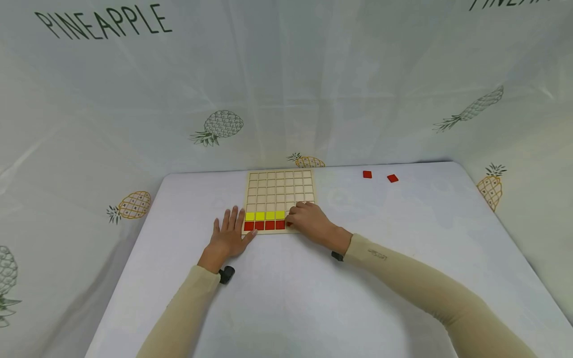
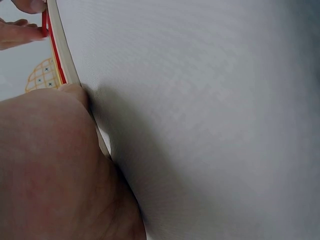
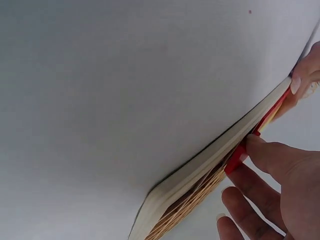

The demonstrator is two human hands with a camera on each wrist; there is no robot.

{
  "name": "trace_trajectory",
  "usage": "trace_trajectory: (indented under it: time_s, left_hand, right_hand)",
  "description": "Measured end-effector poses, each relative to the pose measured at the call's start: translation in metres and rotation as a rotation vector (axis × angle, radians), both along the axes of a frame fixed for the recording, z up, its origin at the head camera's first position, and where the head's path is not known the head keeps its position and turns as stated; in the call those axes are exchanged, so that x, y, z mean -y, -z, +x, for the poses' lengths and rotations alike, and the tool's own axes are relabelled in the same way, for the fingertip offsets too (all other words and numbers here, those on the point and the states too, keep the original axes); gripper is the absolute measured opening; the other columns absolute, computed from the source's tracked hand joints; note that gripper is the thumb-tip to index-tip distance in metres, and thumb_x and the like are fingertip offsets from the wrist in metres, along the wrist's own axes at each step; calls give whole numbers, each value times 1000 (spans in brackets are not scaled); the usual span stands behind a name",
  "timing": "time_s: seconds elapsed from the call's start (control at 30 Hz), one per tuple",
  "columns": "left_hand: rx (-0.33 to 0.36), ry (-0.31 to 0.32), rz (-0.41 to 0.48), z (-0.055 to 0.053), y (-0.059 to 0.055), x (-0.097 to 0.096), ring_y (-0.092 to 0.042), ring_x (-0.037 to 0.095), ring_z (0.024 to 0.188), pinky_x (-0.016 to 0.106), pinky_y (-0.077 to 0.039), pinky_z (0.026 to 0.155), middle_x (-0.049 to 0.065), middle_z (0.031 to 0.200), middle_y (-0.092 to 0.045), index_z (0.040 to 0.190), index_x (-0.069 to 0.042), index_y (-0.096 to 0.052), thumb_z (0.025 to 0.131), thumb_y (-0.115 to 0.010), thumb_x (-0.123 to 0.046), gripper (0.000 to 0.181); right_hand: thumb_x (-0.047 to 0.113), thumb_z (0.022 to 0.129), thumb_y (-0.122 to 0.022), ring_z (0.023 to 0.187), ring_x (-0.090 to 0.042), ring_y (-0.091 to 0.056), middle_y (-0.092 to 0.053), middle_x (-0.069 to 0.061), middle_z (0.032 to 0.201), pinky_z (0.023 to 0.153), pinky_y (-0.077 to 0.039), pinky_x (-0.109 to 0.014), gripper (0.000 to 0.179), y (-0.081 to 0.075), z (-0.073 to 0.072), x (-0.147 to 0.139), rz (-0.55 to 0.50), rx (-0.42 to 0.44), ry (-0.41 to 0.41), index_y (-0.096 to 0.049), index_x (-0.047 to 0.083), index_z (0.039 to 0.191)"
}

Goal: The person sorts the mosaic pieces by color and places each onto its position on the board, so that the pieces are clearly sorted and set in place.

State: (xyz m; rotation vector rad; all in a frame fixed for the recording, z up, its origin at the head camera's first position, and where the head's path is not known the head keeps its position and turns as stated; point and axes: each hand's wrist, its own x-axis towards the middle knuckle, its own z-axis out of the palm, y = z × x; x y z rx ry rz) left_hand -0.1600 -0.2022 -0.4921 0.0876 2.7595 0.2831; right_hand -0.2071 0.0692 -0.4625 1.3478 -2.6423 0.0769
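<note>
A wooden grid board (image 1: 280, 191) lies at the far side of the table. Four-sided red tiles (image 1: 269, 225) fill the left part of its nearest row, and yellow tiles (image 1: 270, 215) line the row behind. My right hand (image 1: 312, 221) pinches a red tile (image 3: 236, 158) between thumb and forefinger; it is tilted at the board's near edge, just right of the laid red ones. Spread flat, my left hand (image 1: 228, 239) rests at the board's left edge, its thumb on the near left corner. My right hand covers the board's near right part.
Two loose red tiles, one nearer the board (image 1: 367, 174) and one farther right (image 1: 392, 178), lie on the white table (image 1: 277, 298) near its back edge. Behind the table hangs a pale curtain (image 1: 291, 74) printed with pineapples.
</note>
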Motion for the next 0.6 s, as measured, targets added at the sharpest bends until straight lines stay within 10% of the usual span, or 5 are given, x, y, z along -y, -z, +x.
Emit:
trace_trajectory:
  time_s: [0.6]
  left_hand:
    - [2, -11, -7, 0, -1, -1, 10, 43, 162, 66, 6, 127, 23, 176, 10, 169, -1, 2, 110, -41, -54, 90]
  right_hand:
    - [20, 87, -88, 91, -19, -65, -80, 2, 101, 82, -59, -33, 18, 0, 6, 6, -72, 46, 61, -83, 15, 104]
